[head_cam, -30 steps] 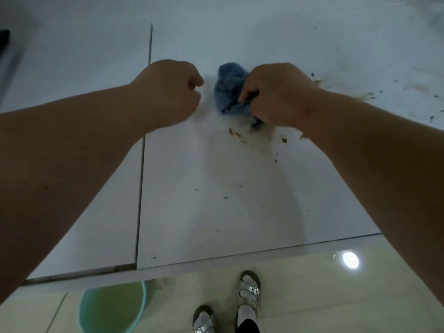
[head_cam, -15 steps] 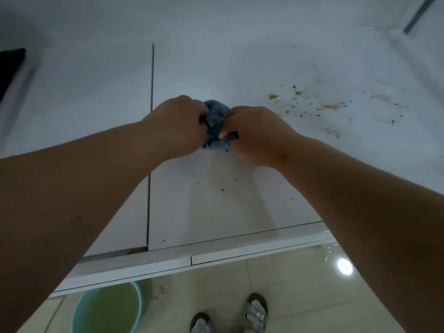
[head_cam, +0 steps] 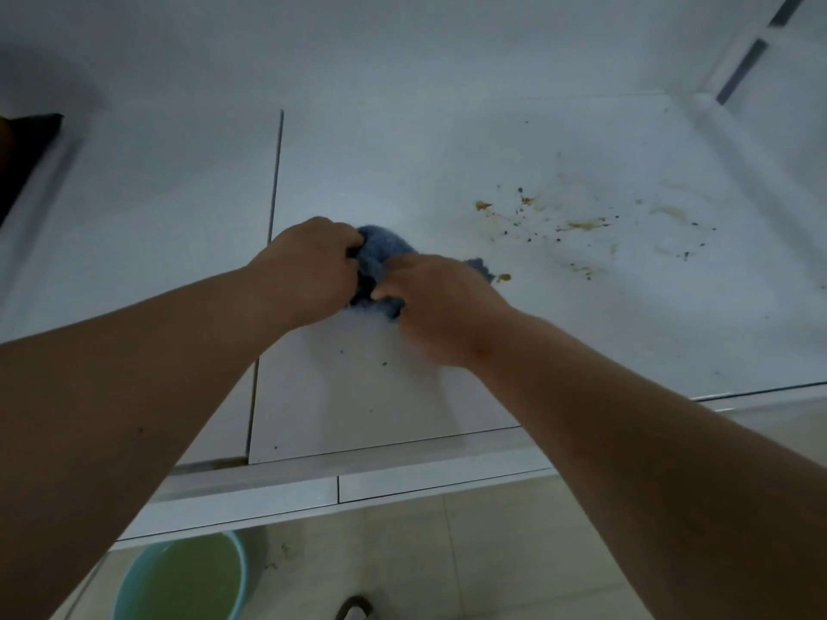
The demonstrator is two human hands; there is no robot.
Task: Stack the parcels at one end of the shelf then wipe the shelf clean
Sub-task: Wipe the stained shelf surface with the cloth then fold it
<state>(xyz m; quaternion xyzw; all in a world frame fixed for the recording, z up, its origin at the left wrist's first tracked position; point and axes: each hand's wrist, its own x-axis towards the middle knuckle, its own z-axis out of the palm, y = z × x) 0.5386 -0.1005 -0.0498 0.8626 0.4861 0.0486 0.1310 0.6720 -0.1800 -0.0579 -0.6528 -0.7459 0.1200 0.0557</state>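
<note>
Both hands grip a bunched blue cloth on the white shelf. The left hand is curled tight on the cloth's left side, and the right hand presses down over its near right part. Brown stains and dark specks lie beyond and to the right of the right hand. A teal bucket stands on the floor below the left forearm.

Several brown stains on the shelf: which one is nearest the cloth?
The small brown blot beside the blue cloth's right corner, near the right hand. The other stains lie farther right and back.
</note>
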